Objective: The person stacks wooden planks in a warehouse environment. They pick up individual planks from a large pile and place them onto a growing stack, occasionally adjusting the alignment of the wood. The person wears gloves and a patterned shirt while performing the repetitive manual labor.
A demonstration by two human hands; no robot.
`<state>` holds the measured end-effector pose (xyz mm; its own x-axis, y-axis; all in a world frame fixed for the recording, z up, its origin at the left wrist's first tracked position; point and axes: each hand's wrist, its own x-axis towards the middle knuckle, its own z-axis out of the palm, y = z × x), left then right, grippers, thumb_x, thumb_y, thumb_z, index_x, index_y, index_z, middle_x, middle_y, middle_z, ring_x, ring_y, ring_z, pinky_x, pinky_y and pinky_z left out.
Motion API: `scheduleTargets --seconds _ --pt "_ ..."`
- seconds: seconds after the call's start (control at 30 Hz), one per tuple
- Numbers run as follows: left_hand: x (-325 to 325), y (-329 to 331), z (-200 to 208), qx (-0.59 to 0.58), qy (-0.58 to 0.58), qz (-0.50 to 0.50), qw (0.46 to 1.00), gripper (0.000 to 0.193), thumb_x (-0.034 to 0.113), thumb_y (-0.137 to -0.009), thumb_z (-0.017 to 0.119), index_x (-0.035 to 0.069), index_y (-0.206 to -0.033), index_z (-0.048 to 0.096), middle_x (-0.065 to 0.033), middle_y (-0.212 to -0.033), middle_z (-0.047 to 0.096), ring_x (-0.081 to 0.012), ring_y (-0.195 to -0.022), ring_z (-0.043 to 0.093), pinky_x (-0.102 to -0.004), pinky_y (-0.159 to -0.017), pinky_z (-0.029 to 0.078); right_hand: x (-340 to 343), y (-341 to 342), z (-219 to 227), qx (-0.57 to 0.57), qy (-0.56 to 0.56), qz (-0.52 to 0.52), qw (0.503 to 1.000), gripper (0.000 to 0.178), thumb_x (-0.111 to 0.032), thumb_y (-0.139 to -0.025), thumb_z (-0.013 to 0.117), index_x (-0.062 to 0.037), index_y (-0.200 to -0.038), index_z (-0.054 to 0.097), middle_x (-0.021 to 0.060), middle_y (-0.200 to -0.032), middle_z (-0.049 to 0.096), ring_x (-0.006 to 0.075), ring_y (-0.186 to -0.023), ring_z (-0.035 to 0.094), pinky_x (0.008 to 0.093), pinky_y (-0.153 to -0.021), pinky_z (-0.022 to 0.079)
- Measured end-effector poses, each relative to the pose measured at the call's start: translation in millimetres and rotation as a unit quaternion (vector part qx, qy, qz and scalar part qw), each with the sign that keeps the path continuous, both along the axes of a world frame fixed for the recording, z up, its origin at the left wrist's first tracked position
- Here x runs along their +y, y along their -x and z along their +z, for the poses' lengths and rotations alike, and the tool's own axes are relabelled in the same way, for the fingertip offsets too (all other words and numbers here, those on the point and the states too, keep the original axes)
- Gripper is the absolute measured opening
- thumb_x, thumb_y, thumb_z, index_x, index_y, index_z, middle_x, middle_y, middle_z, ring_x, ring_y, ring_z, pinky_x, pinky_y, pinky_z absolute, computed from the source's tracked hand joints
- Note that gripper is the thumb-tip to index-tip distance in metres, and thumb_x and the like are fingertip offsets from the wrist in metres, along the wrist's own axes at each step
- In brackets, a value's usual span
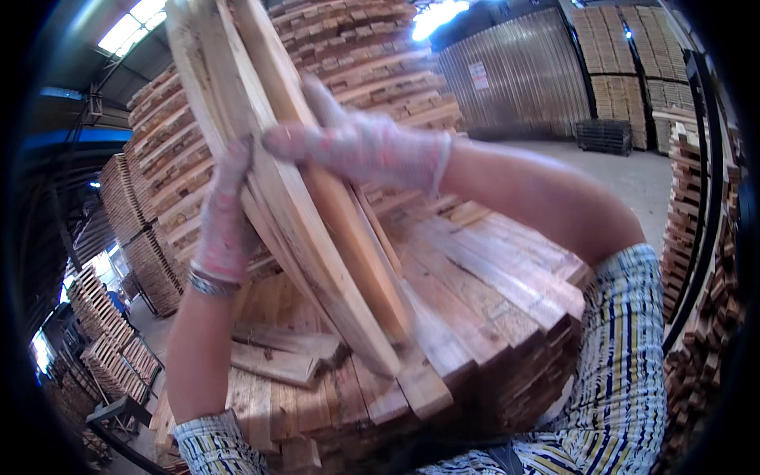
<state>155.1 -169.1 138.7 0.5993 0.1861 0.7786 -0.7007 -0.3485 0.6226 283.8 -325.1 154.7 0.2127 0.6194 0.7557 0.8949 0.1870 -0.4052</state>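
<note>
Several long wooden boards (305, 229) stand tilted together in front of me, their lower ends over the stack of planks (475, 305) below. My left hand (226, 210), in a pale glove with reddish marks, grips the boards from their left side. From the right, my right hand (368, 146), gloved the same way and blurred, wraps round the boards with its thumb on the near face. The fingers of my left hand are partly hidden behind the wood. A short, rough wood piece (273, 360) lies on the stack to the left of the boards' lower ends.
A tall layered pile of boards (364, 55) rises just beyond the stack. More slatted piles stand at the left (119, 348) and right (685, 214). A dark upright metal bar (704, 158) curves along the right. Far back are a ribbed metal wall (522, 71) and dark pallets (603, 136).
</note>
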Motion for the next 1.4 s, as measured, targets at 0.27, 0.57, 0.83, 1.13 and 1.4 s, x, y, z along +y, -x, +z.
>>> scheduleTargets --seconds 0.27,0.57,0.83,1.13,1.4 --pt "33.4 -68.7 -11.4 0.151 0.131 -0.103 0.974 0.072 0.051 -0.089 0.064 0.003 -0.139 0.043 -0.0187 -0.122 0.061 -0.0300 -0.104 0.067 -0.0434 -0.089 0.060 16.9 -11.6 -26.0 0.293 0.003 0.138 0.946 0.112 -0.049 -0.077 0.076 -0.0012 -0.154 0.012 0.0187 -0.125 0.060 0.0217 -0.104 0.065 0.0335 -0.074 0.058" --pt "94.5 -62.1 -49.1 0.202 0.216 -0.009 0.955 0.065 0.050 -0.090 0.057 0.005 -0.136 0.051 -0.0156 -0.122 0.064 -0.0295 -0.104 0.066 -0.0430 -0.093 0.055 67.4 -54.8 -51.4 0.319 0.022 0.192 0.928 0.074 -0.030 -0.086 0.070 -0.0031 -0.145 0.033 0.0144 -0.124 0.061 0.0209 -0.102 0.065 0.0358 -0.081 0.058" --pt "141.7 -48.4 -92.4 0.194 0.280 0.024 0.940 0.056 0.045 -0.094 0.059 0.007 -0.134 0.054 -0.0103 -0.124 0.063 -0.0226 -0.107 0.064 -0.0363 -0.094 0.052 14.4 -44.1 -22.0 0.422 0.040 0.255 0.869 0.067 -0.026 -0.087 0.070 -0.0016 -0.139 0.036 0.0160 -0.111 0.056 0.0206 -0.095 0.064 0.0327 -0.077 0.060" --pt "124.5 -55.0 -94.6 0.153 0.210 0.105 0.960 0.061 0.047 -0.090 0.066 0.003 -0.132 0.055 -0.0089 -0.115 0.067 -0.0201 -0.098 0.066 -0.0352 -0.088 0.055 -124.0 -106.2 -10.0 -0.088 0.278 -0.387 0.874 0.074 -0.027 -0.073 0.068 -0.0048 -0.139 0.045 0.0166 -0.107 0.066 0.0212 -0.093 0.065 0.0369 -0.084 0.054" --pt "70.2 -40.8 -74.0 0.281 0.224 0.119 0.926 0.068 0.053 -0.088 0.065 0.010 -0.139 0.052 -0.0102 -0.121 0.065 -0.0249 -0.102 0.065 -0.0408 -0.091 0.054 -151.7 -168.6 -124.7 0.102 0.501 -0.390 0.766 0.085 -0.032 -0.083 0.061 -0.0095 -0.155 0.023 0.0271 -0.134 0.055 0.0348 -0.118 0.059 0.0416 -0.098 0.048"
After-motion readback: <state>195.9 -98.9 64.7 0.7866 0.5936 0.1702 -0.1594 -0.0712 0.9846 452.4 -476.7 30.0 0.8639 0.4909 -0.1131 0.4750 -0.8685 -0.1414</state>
